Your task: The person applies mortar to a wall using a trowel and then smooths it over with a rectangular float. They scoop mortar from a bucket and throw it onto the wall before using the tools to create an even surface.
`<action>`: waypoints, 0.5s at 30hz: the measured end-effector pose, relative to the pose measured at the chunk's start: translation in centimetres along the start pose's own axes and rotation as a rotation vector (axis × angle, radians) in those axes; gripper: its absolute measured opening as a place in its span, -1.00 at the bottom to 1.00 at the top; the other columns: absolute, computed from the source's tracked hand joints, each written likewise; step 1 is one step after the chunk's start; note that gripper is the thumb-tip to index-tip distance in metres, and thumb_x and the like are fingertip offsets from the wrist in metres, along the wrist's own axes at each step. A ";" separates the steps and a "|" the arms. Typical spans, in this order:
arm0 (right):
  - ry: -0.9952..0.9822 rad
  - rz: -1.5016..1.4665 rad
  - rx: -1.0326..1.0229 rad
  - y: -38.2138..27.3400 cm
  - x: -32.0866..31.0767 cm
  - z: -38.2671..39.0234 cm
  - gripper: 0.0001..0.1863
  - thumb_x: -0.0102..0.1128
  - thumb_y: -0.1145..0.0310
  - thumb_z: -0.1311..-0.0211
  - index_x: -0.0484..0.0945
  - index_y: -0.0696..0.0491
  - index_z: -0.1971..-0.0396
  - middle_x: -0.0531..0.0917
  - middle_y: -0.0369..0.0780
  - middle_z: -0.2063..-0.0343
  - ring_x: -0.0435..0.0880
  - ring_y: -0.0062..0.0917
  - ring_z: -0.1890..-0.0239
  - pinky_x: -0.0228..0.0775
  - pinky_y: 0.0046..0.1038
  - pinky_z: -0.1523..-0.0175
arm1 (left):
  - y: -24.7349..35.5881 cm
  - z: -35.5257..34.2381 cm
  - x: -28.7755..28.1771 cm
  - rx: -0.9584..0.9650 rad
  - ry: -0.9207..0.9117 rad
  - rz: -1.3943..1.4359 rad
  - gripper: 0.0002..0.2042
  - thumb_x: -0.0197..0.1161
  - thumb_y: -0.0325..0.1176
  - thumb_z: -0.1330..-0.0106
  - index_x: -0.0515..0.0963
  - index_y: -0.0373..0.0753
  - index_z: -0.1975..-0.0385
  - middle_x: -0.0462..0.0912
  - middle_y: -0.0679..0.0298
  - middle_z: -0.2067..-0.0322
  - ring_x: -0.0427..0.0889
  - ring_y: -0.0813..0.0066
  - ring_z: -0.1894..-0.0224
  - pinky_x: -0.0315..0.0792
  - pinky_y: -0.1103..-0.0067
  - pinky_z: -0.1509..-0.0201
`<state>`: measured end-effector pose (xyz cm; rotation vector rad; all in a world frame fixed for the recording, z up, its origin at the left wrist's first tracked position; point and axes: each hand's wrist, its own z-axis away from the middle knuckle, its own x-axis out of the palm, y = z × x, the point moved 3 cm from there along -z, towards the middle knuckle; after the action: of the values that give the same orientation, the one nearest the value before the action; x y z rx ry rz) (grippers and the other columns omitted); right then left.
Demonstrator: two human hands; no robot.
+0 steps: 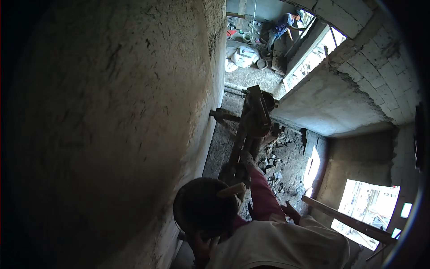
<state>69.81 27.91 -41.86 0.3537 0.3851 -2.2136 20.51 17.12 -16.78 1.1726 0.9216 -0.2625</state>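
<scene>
1. Looking down from the head view, I find the left hand (pixel 202 247) at the bottom centre of the frame, its fingers (pixel 209 244) curled against the underside of a dark round pan (pixel 201 208), which it grips.
2. A wooden handle (pixel 231 190) lies across the pan's upper right rim and sticks out to the right; what it belongs to is hidden.
3. The right hand (pixel 292 211) appears to be the small shape just right of the red trouser leg (pixel 264 197). I cannot tell whether it is spread or closed.
4. A white sleeve (pixel 282 246) fills the lower centre.
5. The red leg reaches up to a wooden trestle (pixel 253 123) at frame centre, over rubble (pixel 280 163).
6. A rough plastered wall (pixel 112 112) takes the whole left half.
7. Another person (pixel 282 24) in blue stands at the upper centre, well apart, beside a window opening (pixel 313 56).
</scene>
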 end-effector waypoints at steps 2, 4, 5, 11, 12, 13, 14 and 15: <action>-0.065 -0.196 -0.091 -2.7 0.6 2.1 -0.28 -0.01 0.04 -0.33 0.02 -0.02 -0.40 0.27 -0.10 -0.32 0.34 -0.29 -0.27 0.23 -0.22 -0.28 | -0.4 1.4 -0.2 -0.023 -0.066 0.024 -0.60 0.31 -0.52 0.04 0.47 -0.31 0.12 0.47 -0.09 0.08 0.50 -0.06 0.05 0.43 0.24 0.04; -0.224 -0.387 -0.182 -9.2 -0.3 5.3 -0.26 0.03 0.01 -0.31 0.02 -0.05 -0.40 0.27 -0.13 -0.31 0.36 -0.31 -0.23 0.26 -0.19 -0.25 | -2.0 3.6 -1.2 -0.150 -0.113 0.053 -0.45 0.51 -0.29 0.12 0.48 -0.26 0.07 0.46 -0.08 0.04 0.40 -0.12 -0.06 0.31 0.16 -0.10; -0.324 -0.504 -0.205 -11.7 -0.6 7.0 -0.25 0.05 0.00 -0.30 0.01 -0.07 -0.40 0.27 -0.15 -0.31 0.37 -0.32 -0.21 0.27 -0.18 -0.24 | -3.2 4.8 -1.3 -0.222 -0.133 0.116 -0.44 0.52 -0.35 0.18 0.49 -0.25 0.09 0.44 -0.10 0.01 0.37 -0.13 -0.09 0.32 0.16 -0.09; -0.528 -0.697 -0.343 -22.3 -3.9 12.1 -0.18 0.16 -0.08 -0.26 0.00 -0.18 -0.41 0.29 -0.23 -0.29 0.45 -0.39 -0.10 0.34 -0.08 -0.16 | -1.8 7.3 -4.1 -0.017 -0.043 -0.241 -0.42 0.54 -0.34 0.24 0.50 -0.25 0.11 0.52 -0.04 0.14 0.48 -0.09 0.03 0.39 0.23 -0.04; -0.441 -0.566 -0.461 -24.2 -4.2 12.0 -0.11 0.16 -0.10 -0.24 -0.09 -0.13 -0.43 0.25 -0.20 -0.32 0.43 -0.38 -0.14 0.40 -0.16 -0.11 | -1.8 7.4 -3.9 -0.053 -0.050 -0.192 -0.42 0.54 -0.34 0.25 0.50 -0.25 0.13 0.53 -0.03 0.16 0.49 -0.09 0.05 0.39 0.22 -0.03; -0.357 -0.441 -0.569 -25.9 -4.0 11.7 -0.04 0.16 -0.12 -0.23 -0.17 -0.07 -0.44 0.21 -0.18 -0.35 0.41 -0.36 -0.17 0.45 -0.23 -0.05 | -1.8 7.6 -3.8 -0.090 -0.064 -0.149 -0.43 0.55 -0.33 0.25 0.50 -0.26 0.14 0.54 -0.03 0.18 0.50 -0.10 0.07 0.40 0.22 -0.02; -0.189 -0.256 -0.870 -27.6 -3.8 11.8 -0.05 0.21 -0.08 -0.20 -0.09 0.00 -0.43 0.25 -0.13 -0.33 0.45 -0.37 -0.15 0.44 -0.27 -0.08 | -2.0 8.5 -4.2 -0.137 -0.094 -0.111 -0.44 0.55 -0.32 0.26 0.51 -0.26 0.15 0.55 -0.02 0.21 0.52 -0.10 0.09 0.40 0.21 -0.02; -0.240 -0.236 -0.950 -29.2 -2.5 12.8 -0.07 0.22 -0.08 -0.18 -0.03 -0.01 -0.41 0.23 -0.10 -0.33 0.46 -0.31 -0.16 0.42 -0.26 -0.10 | -2.3 9.4 -4.6 -0.207 -0.075 -0.072 -0.46 0.54 -0.30 0.23 0.51 -0.26 0.17 0.55 -0.03 0.21 0.51 -0.11 0.10 0.40 0.21 0.00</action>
<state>46.86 42.15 -24.72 -0.4831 1.3067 -1.9871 20.74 6.70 -14.13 0.9345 0.9033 -0.2607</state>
